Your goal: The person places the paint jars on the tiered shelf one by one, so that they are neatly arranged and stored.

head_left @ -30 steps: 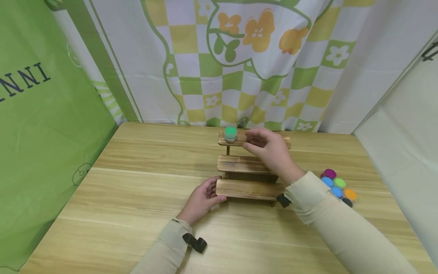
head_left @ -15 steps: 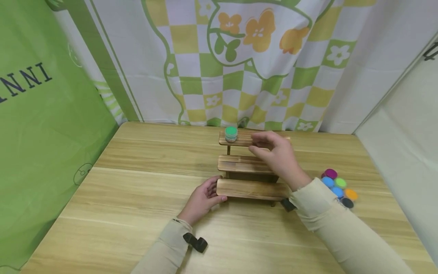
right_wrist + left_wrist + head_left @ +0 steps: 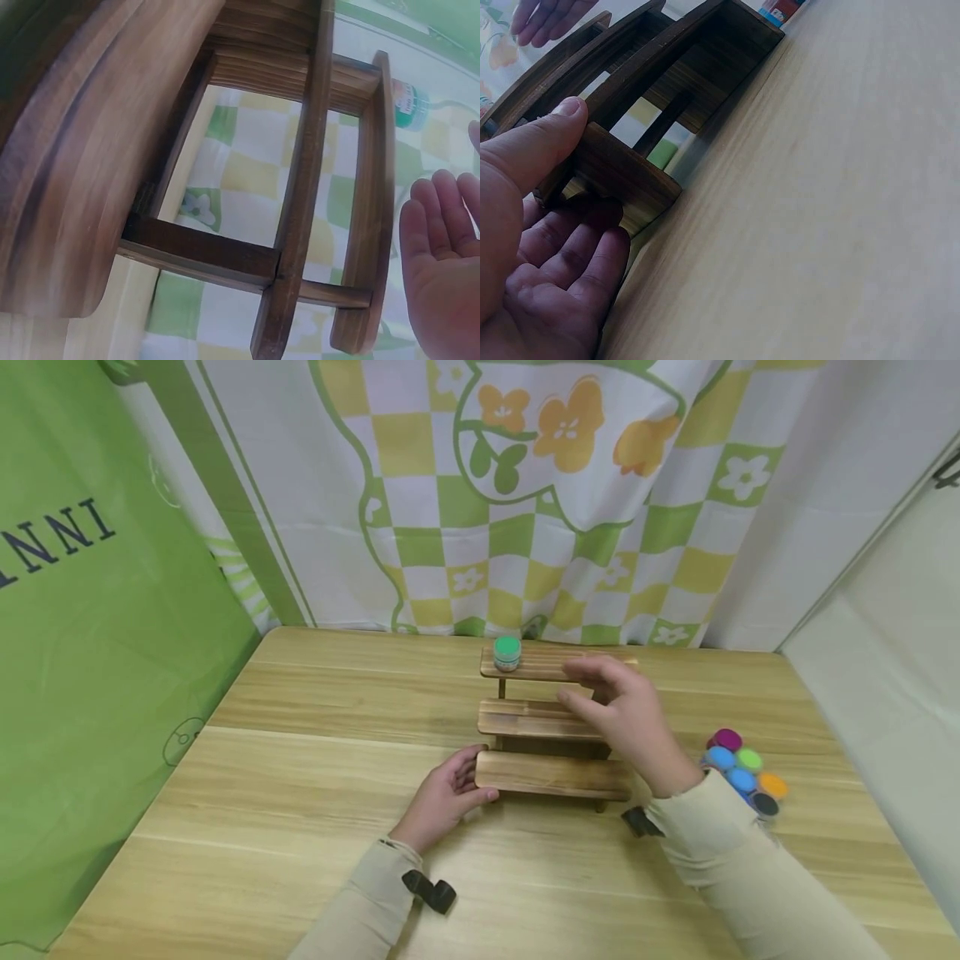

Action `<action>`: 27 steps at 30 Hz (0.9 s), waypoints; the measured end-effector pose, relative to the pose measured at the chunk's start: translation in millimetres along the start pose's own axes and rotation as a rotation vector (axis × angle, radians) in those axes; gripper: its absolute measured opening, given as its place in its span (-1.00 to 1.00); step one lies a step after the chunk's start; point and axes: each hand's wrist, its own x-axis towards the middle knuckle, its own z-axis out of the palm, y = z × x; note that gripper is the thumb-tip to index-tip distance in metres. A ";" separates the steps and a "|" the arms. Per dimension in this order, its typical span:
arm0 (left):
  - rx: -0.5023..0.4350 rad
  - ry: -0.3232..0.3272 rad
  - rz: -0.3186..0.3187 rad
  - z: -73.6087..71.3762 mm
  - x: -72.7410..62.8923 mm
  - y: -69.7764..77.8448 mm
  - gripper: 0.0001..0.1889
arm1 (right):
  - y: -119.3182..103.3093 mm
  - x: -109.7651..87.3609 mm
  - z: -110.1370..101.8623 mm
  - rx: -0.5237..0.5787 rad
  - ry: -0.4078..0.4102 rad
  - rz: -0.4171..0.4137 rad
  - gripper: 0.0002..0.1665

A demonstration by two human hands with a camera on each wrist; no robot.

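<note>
A three-step wooden display stand [image 3: 551, 772] sits on the table. My left hand [image 3: 442, 797] grips the left end of its lowest step; in the left wrist view the thumb [image 3: 544, 146] lies on the step's edge and the fingers curl beneath. A small clear jar with a green lid [image 3: 507, 653] stands at the left end of the top step, also visible in the right wrist view as a jar [image 3: 409, 105] past the stand's frame. My right hand [image 3: 626, 714] hovers over the stand's right side, fingers apart from the thumb, holding nothing.
Several small jars with coloured lids cluster on the table at right, among them a purple one [image 3: 727, 741], an orange one [image 3: 772, 786] and a black one [image 3: 765, 804]. A patterned curtain [image 3: 540, 552] hangs behind the table's back edge.
My right hand has drawn back to the right and slightly toward me, away from the green-lidded jar. The left hand, the stand and the jar stay in place.
</note>
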 end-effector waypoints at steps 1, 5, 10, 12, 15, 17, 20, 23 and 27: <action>0.000 0.000 0.000 0.0 -0.1 0.4 -0.24 | 0.1 -1.5 -0.9 -0.003 0.004 0.001 -0.58; -0.006 -0.002 0.002 -0.3 -0.3 0.9 -0.24 | 1.5 -7.9 -4.4 0.001 0.023 0.008 -0.59; -0.012 -0.004 0.011 -0.3 -0.4 0.2 -0.25 | 3.8 -16.3 -7.0 0.060 0.042 0.019 -0.61; -0.015 -0.005 0.013 -0.2 -0.6 0.3 -0.26 | 4.7 -20.0 -7.6 0.074 0.043 0.039 -0.60; -0.017 -0.004 0.011 0.0 -0.8 0.5 -0.26 | 6.1 -25.3 -8.2 0.069 0.045 0.067 -0.59; -0.018 -0.006 0.007 0.1 -0.7 1.2 -0.26 | 7.3 -28.3 -8.6 0.061 0.047 0.080 -0.59; -0.021 -0.009 0.005 0.1 -0.6 1.1 -0.25 | 9.3 -32.2 -9.5 0.068 0.057 0.086 -0.58; -0.025 -0.010 0.006 -0.1 -0.4 0.7 -0.25 | 11.3 -35.9 -10.7 0.084 0.067 0.099 -0.58; -0.025 -0.011 0.006 -0.5 -0.1 0.1 -0.26 | 12.5 -41.1 -12.7 0.094 0.072 0.123 -0.58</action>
